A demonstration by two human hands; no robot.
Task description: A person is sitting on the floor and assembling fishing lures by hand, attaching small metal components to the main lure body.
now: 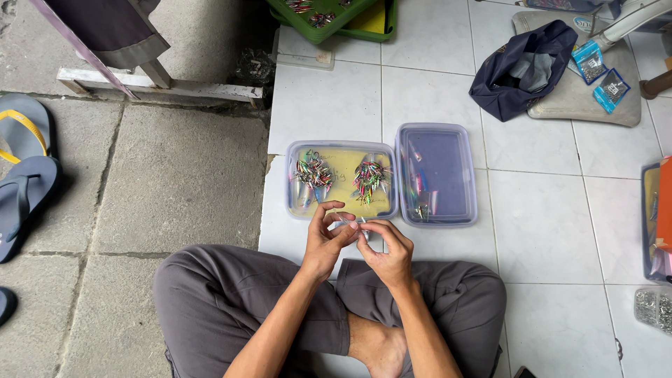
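White floor tiles [539, 210] lay beneath; left hand [327, 238] and right hand [389, 250] together pinched a small clear piece [352, 225], near the yellow-lined tray [341, 180].

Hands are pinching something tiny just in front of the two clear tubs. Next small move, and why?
Probably set the small piece down into the yellow-bottomed tub. Both the left hand and right hand pinch it right at that tub's near rim, and its two piles of colourful lures lie closest. What the piece is, I cannot tell.

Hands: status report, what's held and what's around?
Left hand and right hand pinched together on a small clear piece, detail too small to tell. Clear tray of colourful lures just ahead. Nothing between.
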